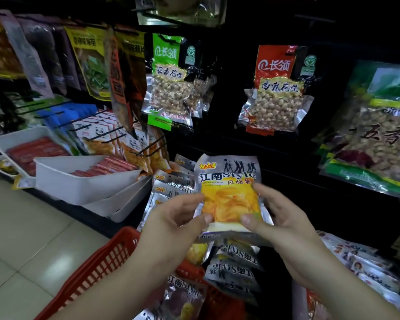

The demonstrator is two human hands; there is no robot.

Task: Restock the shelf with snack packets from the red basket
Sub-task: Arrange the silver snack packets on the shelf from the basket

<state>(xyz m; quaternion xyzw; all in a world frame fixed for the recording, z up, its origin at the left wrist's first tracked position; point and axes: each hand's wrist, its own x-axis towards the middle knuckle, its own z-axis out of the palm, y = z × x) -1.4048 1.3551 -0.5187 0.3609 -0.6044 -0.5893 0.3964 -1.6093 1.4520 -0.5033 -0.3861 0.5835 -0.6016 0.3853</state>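
Left hand (178, 219) and right hand (284, 221) pinch 1 yellow snack packet (229, 197) above the red basket (102, 262), facing dark shelving (229, 139) hung with peanut bags (275, 95); pale floor tiles (21, 227) left.

Dim light; the shelf (286, 162) above the right grip (284, 225) lies almost black. Foil packets (273, 105) there catch glare. Frame edges bend and blur.

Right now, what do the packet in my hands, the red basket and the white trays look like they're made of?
Packet: shiny metallised plastic film, judging by silvery crinkled edges and glare. Basket: rigid moulded plastic, likely, with a red lattice wall. Trays: smooth white plastic, probably; matte, thin moulded walls.
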